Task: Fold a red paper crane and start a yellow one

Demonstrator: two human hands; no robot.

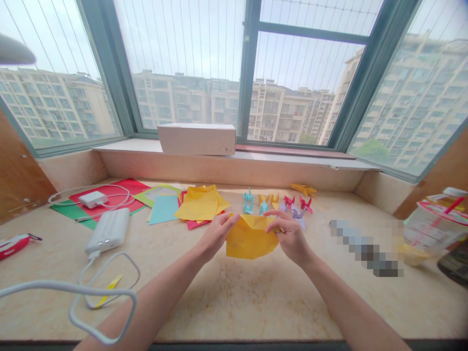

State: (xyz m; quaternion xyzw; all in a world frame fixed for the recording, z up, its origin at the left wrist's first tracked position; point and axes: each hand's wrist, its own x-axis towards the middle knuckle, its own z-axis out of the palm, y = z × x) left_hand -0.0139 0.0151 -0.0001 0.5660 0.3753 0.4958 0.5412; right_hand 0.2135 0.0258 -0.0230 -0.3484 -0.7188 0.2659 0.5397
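A sheet of yellow origami paper (250,242) is held up a little above the counter, its top edge folded over. My left hand (219,233) pinches the paper's upper left corner between thumb and fingers. At the upper right, my right hand (290,236) grips the folded edge, with the index finger stretched along the top. Just behind stand several small folded paper cranes: teal cranes (248,201), yellow ones (275,200), red ones (305,204) and a lilac one (298,212). Left of them lies a stack of yellow paper sheets (201,204).
A white power bank (109,229) with a looping white cable (106,287) lies at left, near a white charger (93,199). Red paper (126,187) and blue paper (164,209) lie behind. A white box (197,140) rests on the sill. A drink cup (431,222) stands at right.
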